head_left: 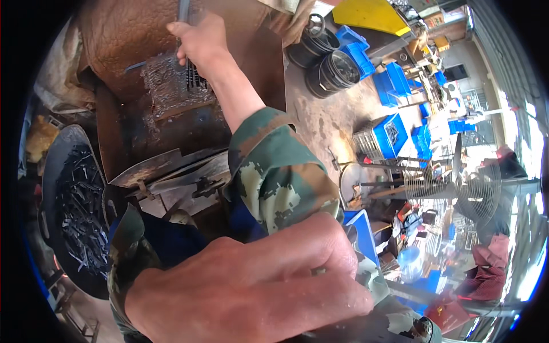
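My right hand (pixel 201 43) reaches over a brown metal-walled box (pixel 154 140), fingers wrapped round a long grey bar-like tool (pixel 183 12). Below the fist is a row of thin dark prongs or strips (pixel 197 79); whether they belong to the tool I cannot tell. They sit over a rough, wet-looking grey-brown slab (pixel 171 94) inside the box. Large and close, my left hand (pixel 246 283) crosses the lower part of the view, its fingers curled. Their tips and anything inside them are hidden. Both arms wear camouflage sleeves.
At left, a round dark pan (pixel 71 140) holds many thin dark metal strips (pixel 83 206). Black buckets (pixel 326 80) and blue bins (pixel 392 83) stand on the floor beyond the box. A pedestal fan (pixel 474 188) stands at right, beside dark red cloth (pixel 486 268).
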`<state>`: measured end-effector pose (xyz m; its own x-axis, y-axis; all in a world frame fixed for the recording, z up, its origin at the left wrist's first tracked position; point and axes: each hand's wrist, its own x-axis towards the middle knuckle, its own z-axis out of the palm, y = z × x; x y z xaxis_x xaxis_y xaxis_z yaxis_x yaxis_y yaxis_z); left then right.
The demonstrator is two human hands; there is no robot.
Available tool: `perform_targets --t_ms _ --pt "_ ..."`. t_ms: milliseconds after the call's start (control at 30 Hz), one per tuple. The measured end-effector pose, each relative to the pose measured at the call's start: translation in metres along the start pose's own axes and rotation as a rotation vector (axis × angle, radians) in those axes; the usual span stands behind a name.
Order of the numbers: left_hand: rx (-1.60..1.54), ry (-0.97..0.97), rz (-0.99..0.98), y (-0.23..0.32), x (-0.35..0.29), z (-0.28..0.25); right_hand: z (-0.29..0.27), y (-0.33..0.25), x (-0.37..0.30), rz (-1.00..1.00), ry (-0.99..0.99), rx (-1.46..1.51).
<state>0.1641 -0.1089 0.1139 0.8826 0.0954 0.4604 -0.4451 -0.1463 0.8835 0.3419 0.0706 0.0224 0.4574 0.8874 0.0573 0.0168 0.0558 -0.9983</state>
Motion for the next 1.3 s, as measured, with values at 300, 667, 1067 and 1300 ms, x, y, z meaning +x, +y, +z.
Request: perform_targets --t_ms 300,667,1067,1300 --pt "-0.02 0.189 0.036 -0.019 0.009 -0.013 -0.007 -0.003 0.007 -0.007 -0.026 -0.085" --pt "-0.121 0.978 -0.255 -0.111 -0.005 -0.115 -0.013 0.025 0.029 -0.084 -0.03 -0.162" --pt "0.09 1.004 -0.259 -0.142 0.002 -0.128 -0.015 0.019 0.023 -0.027 -0.069 -0.025" --pt "0.103 0.983 -0.396 -0.143 0.007 -0.127 -0.024 0.018 0.025 -0.02 -0.04 -0.075"
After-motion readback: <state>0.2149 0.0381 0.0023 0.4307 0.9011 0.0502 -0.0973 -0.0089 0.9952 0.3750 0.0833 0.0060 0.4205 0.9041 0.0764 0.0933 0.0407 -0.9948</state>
